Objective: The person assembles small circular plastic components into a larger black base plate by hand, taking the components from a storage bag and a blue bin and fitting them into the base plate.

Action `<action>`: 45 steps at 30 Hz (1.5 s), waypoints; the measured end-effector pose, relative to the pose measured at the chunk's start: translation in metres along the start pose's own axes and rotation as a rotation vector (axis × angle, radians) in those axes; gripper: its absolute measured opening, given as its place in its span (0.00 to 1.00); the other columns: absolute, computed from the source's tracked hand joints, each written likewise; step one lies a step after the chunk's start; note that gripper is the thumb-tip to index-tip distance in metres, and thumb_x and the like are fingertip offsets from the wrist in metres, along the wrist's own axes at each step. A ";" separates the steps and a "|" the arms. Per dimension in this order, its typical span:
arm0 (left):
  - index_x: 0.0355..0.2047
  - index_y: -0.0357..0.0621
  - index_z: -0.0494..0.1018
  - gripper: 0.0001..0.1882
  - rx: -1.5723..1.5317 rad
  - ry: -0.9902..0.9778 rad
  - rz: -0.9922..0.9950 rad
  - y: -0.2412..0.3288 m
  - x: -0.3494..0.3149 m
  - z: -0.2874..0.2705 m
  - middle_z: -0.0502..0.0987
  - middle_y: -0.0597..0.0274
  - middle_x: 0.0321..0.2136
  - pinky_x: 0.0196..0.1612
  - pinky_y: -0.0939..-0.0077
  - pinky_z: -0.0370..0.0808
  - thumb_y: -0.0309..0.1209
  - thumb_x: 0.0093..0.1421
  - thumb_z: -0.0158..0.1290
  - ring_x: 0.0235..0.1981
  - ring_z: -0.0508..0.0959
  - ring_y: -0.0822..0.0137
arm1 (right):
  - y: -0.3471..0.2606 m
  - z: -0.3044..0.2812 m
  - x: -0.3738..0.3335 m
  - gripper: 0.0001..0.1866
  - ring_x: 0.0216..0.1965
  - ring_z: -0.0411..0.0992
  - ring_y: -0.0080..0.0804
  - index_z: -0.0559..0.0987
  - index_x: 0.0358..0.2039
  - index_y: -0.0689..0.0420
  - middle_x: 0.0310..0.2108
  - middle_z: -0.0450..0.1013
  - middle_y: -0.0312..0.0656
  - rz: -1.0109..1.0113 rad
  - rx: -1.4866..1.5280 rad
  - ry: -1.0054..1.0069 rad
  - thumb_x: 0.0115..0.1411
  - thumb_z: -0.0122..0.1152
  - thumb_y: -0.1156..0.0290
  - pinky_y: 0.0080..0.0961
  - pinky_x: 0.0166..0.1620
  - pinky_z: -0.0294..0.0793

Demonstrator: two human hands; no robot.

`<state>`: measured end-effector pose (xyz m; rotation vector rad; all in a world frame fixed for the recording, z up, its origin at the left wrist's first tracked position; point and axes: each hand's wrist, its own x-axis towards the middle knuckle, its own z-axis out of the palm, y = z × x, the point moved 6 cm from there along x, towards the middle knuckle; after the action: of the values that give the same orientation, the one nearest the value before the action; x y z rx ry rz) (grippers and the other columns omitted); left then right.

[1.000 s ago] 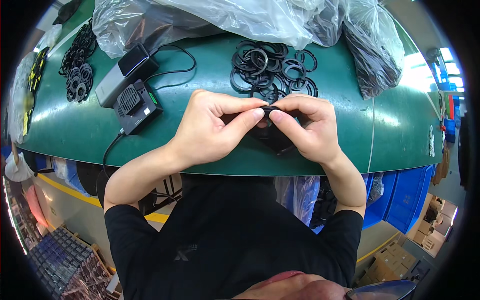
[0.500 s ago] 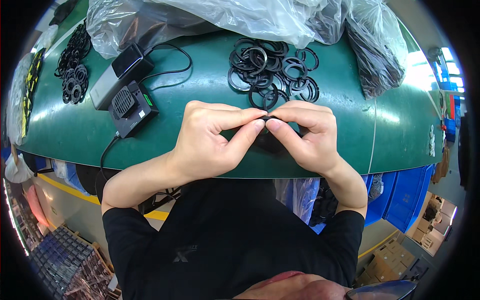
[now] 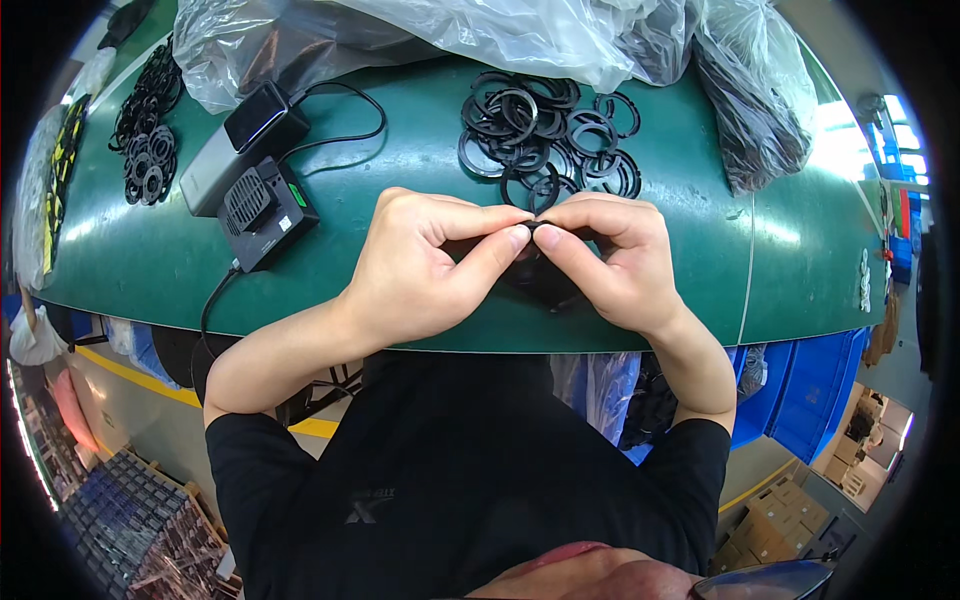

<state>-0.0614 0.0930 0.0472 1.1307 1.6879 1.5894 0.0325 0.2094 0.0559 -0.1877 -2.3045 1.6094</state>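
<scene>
Two bare hands meet near the front of the green tabletop (image 3: pixel 680 260) in the head view, the left hand (image 3: pixel 415 265) and the right hand (image 3: pixel 622 265) each pinching a small black part (image 3: pixel 537 224) between thumb and forefinger, their tips almost touching. Compared with half a second ago, the pair has risen slightly toward the far side of the table, while the grip looks the same and the heap beyond is much as it was; I take this to mean that the part is still being worked in the fingers rather than let go. Only a thin, dark sliver of it shows between the thumbs, so its full outline is hidden, and whether it is a ring seen edge-on I cannot tell. Under the hands lies a dark shape (image 3: pixel 548 284), too shaded to make out as an object or a shadow. Just beyond the fingertips sits a loose heap of black rings (image 3: pixel 546 126), overlapping at various angles, one catching a silvery gleam. To the left stand a grey device with a glossy dark top (image 3: pixel 222 172) and a black box with a round grille (image 3: pixel 268 222), both near a black cable (image 3: pixel 384 118).
</scene>
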 end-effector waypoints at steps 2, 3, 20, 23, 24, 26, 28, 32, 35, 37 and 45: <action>0.32 0.32 0.77 0.07 0.020 0.019 0.037 0.002 -0.001 0.000 0.79 0.54 0.21 0.22 0.84 0.70 0.21 0.53 0.54 0.21 0.76 0.77 | 0.001 0.002 -0.001 0.05 0.25 0.74 0.23 0.79 0.27 0.66 0.24 0.76 0.42 0.011 0.044 0.017 0.52 0.60 0.77 0.17 0.29 0.73; 0.32 0.32 0.77 0.07 0.019 0.021 0.036 0.001 -0.001 0.000 0.79 0.54 0.21 0.22 0.84 0.70 0.21 0.53 0.54 0.21 0.76 0.77 | 0.001 0.004 -0.002 0.05 0.25 0.74 0.23 0.79 0.27 0.66 0.24 0.76 0.42 0.011 0.044 0.015 0.52 0.60 0.77 0.17 0.29 0.73; 0.37 0.31 0.76 0.10 -0.303 -0.080 -0.245 -0.016 0.000 0.005 0.80 0.57 0.27 0.33 0.85 0.73 0.25 0.58 0.51 0.30 0.77 0.77 | 0.020 0.010 -0.004 0.07 0.30 0.75 0.21 0.77 0.32 0.67 0.26 0.77 0.41 0.355 0.371 0.005 0.57 0.57 0.75 0.15 0.34 0.73; 0.36 0.31 0.77 0.09 -0.271 -0.084 -0.227 -0.015 0.000 0.005 0.80 0.57 0.26 0.32 0.85 0.73 0.25 0.58 0.51 0.29 0.76 0.78 | 0.013 0.009 -0.003 0.07 0.29 0.75 0.21 0.78 0.31 0.67 0.26 0.77 0.41 0.356 0.291 -0.028 0.57 0.57 0.75 0.15 0.34 0.73; 0.36 0.31 0.77 0.09 -0.271 -0.086 -0.229 -0.015 0.000 0.005 0.80 0.57 0.26 0.32 0.85 0.73 0.25 0.58 0.51 0.29 0.76 0.78 | 0.014 0.010 -0.004 0.07 0.29 0.75 0.21 0.78 0.31 0.67 0.26 0.77 0.41 0.357 0.293 -0.026 0.57 0.57 0.75 0.15 0.34 0.73; 0.35 0.30 0.77 0.09 -0.209 -0.084 -0.195 -0.012 0.000 0.005 0.79 0.58 0.25 0.31 0.85 0.73 0.24 0.58 0.51 0.28 0.76 0.78 | 0.018 0.011 -0.006 0.06 0.28 0.75 0.21 0.78 0.30 0.66 0.25 0.77 0.40 0.320 0.309 0.018 0.56 0.58 0.75 0.15 0.33 0.73; 0.35 0.30 0.77 0.09 -0.239 -0.067 -0.182 -0.012 -0.002 0.006 0.79 0.58 0.25 0.31 0.85 0.73 0.23 0.58 0.51 0.28 0.76 0.78 | 0.016 0.013 -0.008 0.06 0.28 0.75 0.21 0.78 0.30 0.66 0.25 0.77 0.40 0.275 0.304 0.040 0.56 0.58 0.75 0.15 0.33 0.73; 0.34 0.30 0.77 0.08 -0.266 -0.043 -0.155 -0.011 -0.004 0.006 0.79 0.57 0.25 0.31 0.85 0.73 0.22 0.57 0.51 0.27 0.77 0.77 | 0.012 0.012 -0.009 0.05 0.26 0.75 0.21 0.78 0.28 0.66 0.24 0.77 0.41 0.149 0.252 0.068 0.55 0.58 0.77 0.15 0.31 0.73; 0.34 0.29 0.77 0.08 -0.288 -0.035 -0.182 -0.012 -0.005 0.005 0.79 0.57 0.25 0.32 0.84 0.74 0.21 0.57 0.50 0.27 0.77 0.76 | 0.006 0.011 -0.005 0.05 0.26 0.75 0.21 0.78 0.27 0.66 0.24 0.77 0.42 0.094 0.144 0.036 0.54 0.59 0.77 0.15 0.30 0.73; 0.34 0.29 0.77 0.08 -0.313 -0.054 -0.207 -0.011 -0.005 0.005 0.79 0.57 0.25 0.32 0.84 0.74 0.21 0.57 0.51 0.28 0.77 0.75 | 0.007 0.012 -0.007 0.05 0.26 0.75 0.21 0.78 0.28 0.66 0.24 0.77 0.41 0.120 0.178 0.038 0.54 0.59 0.77 0.15 0.30 0.73; 0.41 0.33 0.75 0.12 -0.442 -0.126 -0.336 -0.018 0.002 0.008 0.79 0.58 0.29 0.35 0.86 0.71 0.27 0.61 0.50 0.31 0.76 0.77 | 0.021 0.008 -0.005 0.08 0.28 0.72 0.17 0.79 0.31 0.66 0.25 0.76 0.38 0.350 0.409 0.064 0.58 0.58 0.73 0.13 0.32 0.71</action>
<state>-0.0590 0.1001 0.0288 0.6699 1.2765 1.5340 0.0329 0.2087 0.0331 -0.5569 -1.9178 2.1674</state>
